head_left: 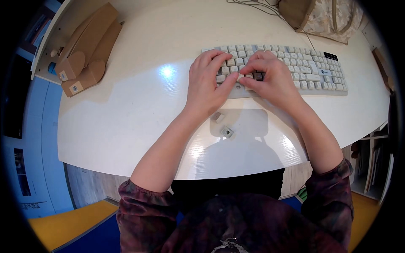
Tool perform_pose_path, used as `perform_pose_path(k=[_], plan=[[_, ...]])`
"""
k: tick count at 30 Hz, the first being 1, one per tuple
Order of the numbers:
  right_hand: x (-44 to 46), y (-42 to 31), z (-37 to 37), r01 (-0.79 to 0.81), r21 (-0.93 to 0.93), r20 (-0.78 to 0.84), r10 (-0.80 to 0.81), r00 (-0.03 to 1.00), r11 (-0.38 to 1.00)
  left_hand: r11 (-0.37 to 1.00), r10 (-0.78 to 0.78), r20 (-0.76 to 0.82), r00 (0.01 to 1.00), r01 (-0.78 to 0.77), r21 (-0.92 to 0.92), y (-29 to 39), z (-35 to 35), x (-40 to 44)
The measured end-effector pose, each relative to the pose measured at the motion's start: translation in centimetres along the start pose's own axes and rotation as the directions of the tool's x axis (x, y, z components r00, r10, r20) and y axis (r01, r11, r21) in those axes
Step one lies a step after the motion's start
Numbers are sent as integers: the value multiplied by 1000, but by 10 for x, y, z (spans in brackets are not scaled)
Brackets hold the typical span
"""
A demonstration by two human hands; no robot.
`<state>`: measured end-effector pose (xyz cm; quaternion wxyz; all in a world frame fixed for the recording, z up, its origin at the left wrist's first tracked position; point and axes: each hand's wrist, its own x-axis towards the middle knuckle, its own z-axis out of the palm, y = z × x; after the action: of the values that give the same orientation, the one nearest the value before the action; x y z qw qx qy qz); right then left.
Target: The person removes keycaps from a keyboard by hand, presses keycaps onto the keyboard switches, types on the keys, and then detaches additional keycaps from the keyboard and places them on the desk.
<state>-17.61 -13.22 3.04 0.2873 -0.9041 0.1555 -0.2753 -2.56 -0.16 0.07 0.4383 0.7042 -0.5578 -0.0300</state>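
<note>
A white computer keyboard [312, 77] with pale keycaps lies across the desk. Over its left end rests my left hand [205, 82], fingers apart, the index fingertip on the keys and the thumb stretched toward the other hand. My right hand [273, 78] is closed in a pinch, thumb and index finger around a small pale keycap [240, 77] at the keyboard's lower rows; the fingers partly cover it. Just below the thumbs shows a bare key socket [238, 87]. Two loose pieces lie on the desk before me: a pale keycap [218, 117] and a clear-edged keycap with a dark mark [227, 132].
The white desk [126, 126] curves around me. Folded brown cardboard [90, 50] stands at the left back. A patterned bag [325, 19] and a dark cable [261, 5] are at the right back. Shelves [373, 164] stand beyond the right edge.
</note>
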Motion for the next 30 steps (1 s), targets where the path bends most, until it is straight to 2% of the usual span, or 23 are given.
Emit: perform_pose_path(k=[4, 10, 13, 16, 19, 25, 30], plan=[[-1, -1, 2, -1, -5, -23, 1, 1000, 1000, 1000, 4, -15, 1000, -4, -7, 0, 1, 1], [0, -8, -1, -85, 53, 13, 84, 996, 995, 1000, 31, -79, 996, -31, -4, -1, 5, 2], [0, -7, 0, -54, 37, 13, 53, 998, 998, 999, -23, -55, 998, 21, -31, 1, 6, 3], [1, -8, -3, -125, 71, 70, 120, 990, 990, 995, -97, -70, 993, 94, -45, 4, 6, 4], [2, -8, -4, -112, 45, 82, 108, 991, 993, 986, -150, 34, 988, 152, -74, 6, 1, 8], [1, -8, -3, -84, 47, 65, 81, 995, 995, 989, -147, 87, 985, 147, 10, 7, -1, 9], [0, -8, -3, -87, 49, 49, 84, 995, 995, 992, -69, 32, 997, 65, 109, 4, 4, 7]])
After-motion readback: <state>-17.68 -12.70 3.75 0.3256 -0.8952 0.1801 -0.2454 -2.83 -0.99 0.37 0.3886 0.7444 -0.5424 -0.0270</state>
